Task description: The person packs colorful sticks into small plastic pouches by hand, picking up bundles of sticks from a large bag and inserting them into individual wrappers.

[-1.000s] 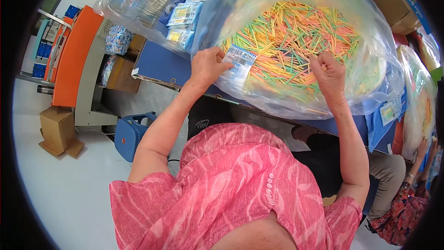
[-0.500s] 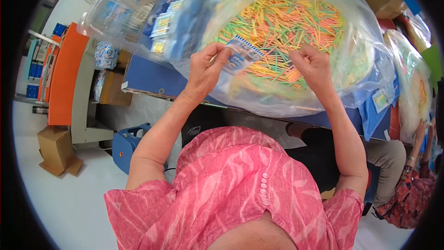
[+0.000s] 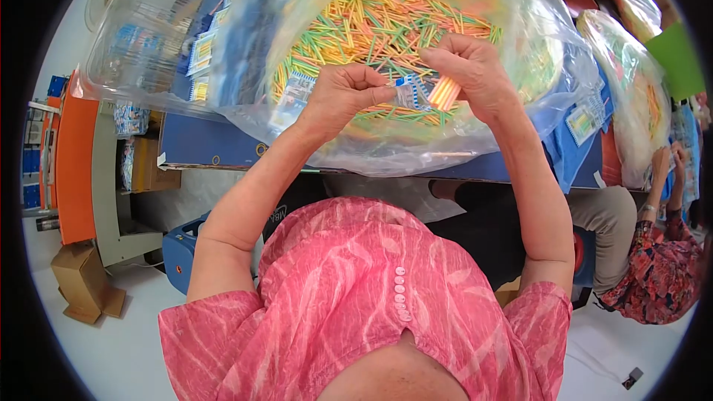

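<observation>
My left hand (image 3: pixel 345 100) pinches a small printed plastic packet (image 3: pixel 411 93) by its edge, with fingertips closed on it. Right beside the packet, my right hand (image 3: pixel 475 74) is closed round a small bundle of thin pinkish-orange and yellow sticks (image 3: pixel 445 93), whose ends point down toward me. The bundle is at the packet's edge; I cannot tell whether any ends are inside. Under both hands lies a large clear plastic bag (image 3: pixel 371 160) with a heap of thin coloured sticks (image 3: pixel 364 22). Another printed packet (image 3: pixel 292 98) shows just left of my left wrist.
Several filled packets (image 3: pixel 200 56) lie at the left, near a clear plastic container (image 3: pixel 122 67). A packet on blue material (image 3: pixel 584 120) is at the right. Another bag of sticks (image 3: pixel 631 89) stands farther right, near a co-worker's hands (image 3: pixel 668 163). The blue table (image 3: pixel 197 145) has its edge before me.
My right hand has turned and now shows the stick bundle. My left hand has brought a packet's edge next to it. The whole view has shifted a little.
</observation>
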The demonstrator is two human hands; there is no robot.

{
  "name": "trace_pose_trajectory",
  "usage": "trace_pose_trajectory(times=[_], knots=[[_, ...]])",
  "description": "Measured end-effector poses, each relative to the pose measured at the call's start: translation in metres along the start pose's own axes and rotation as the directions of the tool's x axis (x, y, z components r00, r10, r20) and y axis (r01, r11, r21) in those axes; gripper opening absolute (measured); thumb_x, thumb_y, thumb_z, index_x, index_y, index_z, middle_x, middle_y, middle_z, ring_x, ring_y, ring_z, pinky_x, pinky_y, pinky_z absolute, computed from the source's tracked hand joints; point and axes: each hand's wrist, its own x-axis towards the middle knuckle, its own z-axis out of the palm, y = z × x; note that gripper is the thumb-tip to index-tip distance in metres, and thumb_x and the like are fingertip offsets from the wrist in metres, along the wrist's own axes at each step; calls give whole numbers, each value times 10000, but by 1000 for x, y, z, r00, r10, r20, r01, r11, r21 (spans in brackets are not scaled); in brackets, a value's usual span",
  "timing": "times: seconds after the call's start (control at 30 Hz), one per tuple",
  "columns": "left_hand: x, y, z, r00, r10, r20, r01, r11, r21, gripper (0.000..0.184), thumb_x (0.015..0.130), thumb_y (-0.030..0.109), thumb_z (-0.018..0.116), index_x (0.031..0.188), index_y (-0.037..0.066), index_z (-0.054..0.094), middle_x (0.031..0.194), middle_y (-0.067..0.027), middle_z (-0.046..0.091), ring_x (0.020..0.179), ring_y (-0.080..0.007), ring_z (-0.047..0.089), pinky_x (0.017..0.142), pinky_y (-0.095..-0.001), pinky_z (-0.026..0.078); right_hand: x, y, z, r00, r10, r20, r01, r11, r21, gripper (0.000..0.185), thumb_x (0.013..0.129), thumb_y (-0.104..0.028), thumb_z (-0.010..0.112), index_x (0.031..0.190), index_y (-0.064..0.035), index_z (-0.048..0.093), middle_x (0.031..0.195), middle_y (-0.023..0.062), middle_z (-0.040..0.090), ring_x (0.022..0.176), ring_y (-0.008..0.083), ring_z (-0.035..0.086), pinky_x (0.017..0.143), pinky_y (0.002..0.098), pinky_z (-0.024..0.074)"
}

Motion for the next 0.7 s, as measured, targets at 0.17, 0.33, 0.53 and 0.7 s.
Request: trace_pose_trajectory(times=[0.17, 0.33, 0.53, 0.7], knots=[[3, -3, 4, 997, -6, 74, 3, 999, 37, 113, 820, 87, 733, 889, 9, 688, 775, -9, 671, 678, -49, 589, 619, -194, 468, 8, 16, 1, 956, -284, -75, 247, 915, -319, 274, 850, -227, 696, 688, -42, 576, 598, -54, 505, 526, 37, 433, 469, 218, 327], [6, -6, 16, 999, -15, 41, 19, 994, -112, 118, 845, 101, 710, 912, 7, 690, 792, -4, 670, 707, -55, 586, 649, -201, 464, -3, 6, 9, 927, -375, 9, 326, 793, -515, 251, 839, -211, 710, 802, 21, 620, 635, -16, 549, 571, 66, 465, 514, 233, 366], [12, -17, 20, 994, -102, -34, 91, 969, -232, 151, 883, 140, 670, 949, 5, 681, 876, -12, 671, 778, -70, 582, 707, -237, 472, -3, 8, 0, 847, -531, 18, 440, 683, -583, 207, 836, -161, 704, 890, 30, 645, 711, 33, 614, 634, 70, 534, 575, 235, 440], [16, -10, 37, 993, -115, 9, 115, 985, -133, 162, 887, 151, 663, 981, 20, 675, 904, -11, 668, 804, -74, 592, 726, -246, 480, -49, 3, -44, 878, -476, -43, 371, 736, -566, 209, 831, -115, 688, 969, 37, 647, 798, 49, 665, 721, 84, 608, 659, 240, 492]])
